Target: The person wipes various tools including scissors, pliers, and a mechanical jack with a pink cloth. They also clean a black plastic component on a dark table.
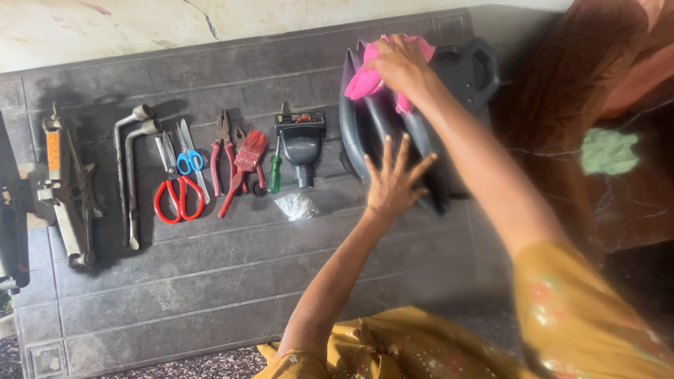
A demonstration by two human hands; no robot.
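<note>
Right hand [399,64] up at the far end of the dark plastic can [393,133], grip bunched around a pink cloth [372,74] and pressing it onto the ribbed side. Left hand [393,184] flat on the near part of the same can, fingers spread wide, palm down, bracing. Can lying on the grey mat [210,281], long axis running near to far, handle [481,70] at the far right. Both arms reaching forward, right stretched farther. Off to the left: paintbrush [246,165], pliers [222,151], red scissors [179,193], all untouched.
</note>
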